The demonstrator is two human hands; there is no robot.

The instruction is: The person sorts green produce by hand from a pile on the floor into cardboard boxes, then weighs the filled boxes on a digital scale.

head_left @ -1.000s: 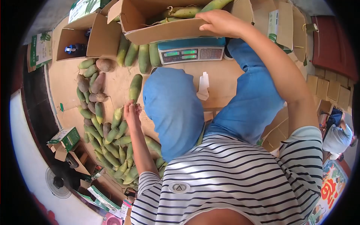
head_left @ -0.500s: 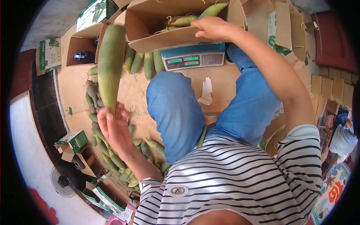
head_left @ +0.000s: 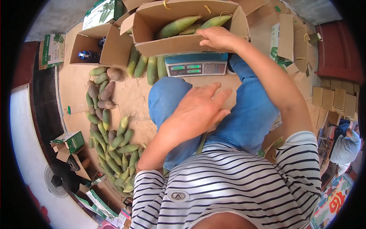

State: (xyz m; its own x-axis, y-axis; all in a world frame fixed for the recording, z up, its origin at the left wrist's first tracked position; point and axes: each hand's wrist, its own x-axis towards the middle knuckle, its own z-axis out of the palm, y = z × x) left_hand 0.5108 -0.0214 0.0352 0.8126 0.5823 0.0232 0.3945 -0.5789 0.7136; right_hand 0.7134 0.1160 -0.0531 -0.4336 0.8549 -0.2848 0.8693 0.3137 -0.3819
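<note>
My left hand (head_left: 200, 108) hovers over my lap, fingers spread and holding nothing. At the front wall of a cardboard box (head_left: 164, 47), my right hand (head_left: 218, 39) grips the rim, with its thumb outside and fingertips by a green radish (head_left: 216, 22). Another large green radish (head_left: 179, 26) lies at the left inside the box, and part of a third shows between them. The box sits above a digital scale (head_left: 196, 68) with lit green displays and a blue top.
Many green radishes (head_left: 114, 158) lie piled on the floor to the left, with purple-brown roots (head_left: 107, 91) among them. Longer radishes (head_left: 151, 70) stand beside the scale. An open box (head_left: 85, 42) holds a blue-capped item. A fan (head_left: 57, 181) is lower left; a person (head_left: 346, 147) is at far right.
The large green radish that my left hand held up is now in the box. That hand has let go and moved right, over my lap. My right hand stays at the rim.
</note>
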